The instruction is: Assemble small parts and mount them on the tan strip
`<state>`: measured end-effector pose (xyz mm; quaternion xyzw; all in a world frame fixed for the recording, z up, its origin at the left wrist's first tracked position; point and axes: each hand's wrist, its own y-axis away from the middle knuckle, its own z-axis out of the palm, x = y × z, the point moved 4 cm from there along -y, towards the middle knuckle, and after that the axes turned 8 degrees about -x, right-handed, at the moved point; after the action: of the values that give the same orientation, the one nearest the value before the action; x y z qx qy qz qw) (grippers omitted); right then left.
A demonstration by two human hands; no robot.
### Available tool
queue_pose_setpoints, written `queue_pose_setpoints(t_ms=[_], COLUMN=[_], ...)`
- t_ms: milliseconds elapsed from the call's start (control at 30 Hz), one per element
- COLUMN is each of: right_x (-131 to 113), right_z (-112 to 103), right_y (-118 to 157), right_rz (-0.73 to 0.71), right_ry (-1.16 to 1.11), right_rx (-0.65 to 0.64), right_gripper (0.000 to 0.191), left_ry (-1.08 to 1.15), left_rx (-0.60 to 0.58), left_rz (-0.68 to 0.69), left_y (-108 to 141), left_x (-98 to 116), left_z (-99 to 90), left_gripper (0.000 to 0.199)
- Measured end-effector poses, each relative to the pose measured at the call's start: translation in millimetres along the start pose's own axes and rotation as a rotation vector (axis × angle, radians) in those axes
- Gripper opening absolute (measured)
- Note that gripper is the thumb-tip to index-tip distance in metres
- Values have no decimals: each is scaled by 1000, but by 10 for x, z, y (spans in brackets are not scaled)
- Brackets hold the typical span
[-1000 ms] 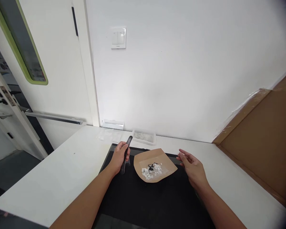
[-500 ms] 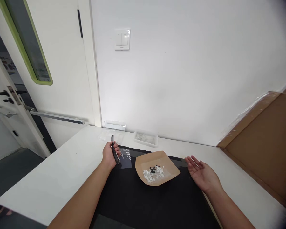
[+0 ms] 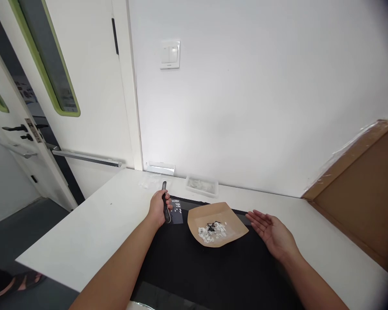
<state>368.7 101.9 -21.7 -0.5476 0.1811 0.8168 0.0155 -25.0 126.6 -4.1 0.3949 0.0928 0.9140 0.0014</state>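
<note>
My left hand [image 3: 159, 207] is wrapped around a slim black tool [image 3: 166, 202], held upright with a thin pale edge showing along it. Its exact kind is not clear. Beside that hand lies a dark sheet [image 3: 177, 216] bearing small white pieces. A brown paper tray [image 3: 234, 226] rests on the black mat [image 3: 213, 275] between my hands, with white scraps [image 3: 208, 234] and dark bits [image 3: 211, 227] in it. My right hand [image 3: 274, 232] is open, palm turned up, fingers stretched toward the tray's right corner. Nothing lies in it.
Behind the mat, a clear plastic box [image 3: 202, 186] with pale contents stands by the wall. Clear plastic bags [image 3: 150, 180] lie left of it on the white table [image 3: 97, 228]. A cardboard panel [image 3: 365, 185] leans at the right. A person's sandalled foot [image 3: 29, 280] shows at lower left.
The view has swung slightly left, so the scene sits further right. My right hand has come a little closer to the paper tray. My left hand keeps its hold on the black tool.
</note>
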Motion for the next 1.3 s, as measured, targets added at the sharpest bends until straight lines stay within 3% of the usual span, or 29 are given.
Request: queue_pose_setpoints(t_ms=[233, 367, 567, 667, 900, 1067, 1200, 1300], right_x=[7, 9, 23, 27, -45, -126, -153, -188], right_z=[25, 46, 40, 7, -6, 112, 194, 205], right_y=[22, 28, 30, 10, 26, 120, 192, 229], right_rz=[2, 5, -33, -107, -312, -461, -528, -547], right_ry=[36, 45, 110, 199, 485, 734, 922, 990], right_rx=[-15, -22, -35, -10, 41, 34, 65, 93], right_gripper=[24, 25, 24, 28, 55, 52, 45, 44], left_ry=[-100, -146, -247, -313, -512, -608, -642, -679], left_rx=[-25, -62, -144, -199, -315, -380, -286, -93], left_rz=[49, 71, 84, 94, 101, 82, 143, 260], left_y=[85, 114, 154, 183, 325, 453, 435, 405], left_x=[-46, -39, -65, -82, -113, -212, -150, 322], left_z=[85, 128, 188, 236, 414, 510, 528, 463], left_gripper=[26, 36, 35, 34, 39, 40, 40, 32])
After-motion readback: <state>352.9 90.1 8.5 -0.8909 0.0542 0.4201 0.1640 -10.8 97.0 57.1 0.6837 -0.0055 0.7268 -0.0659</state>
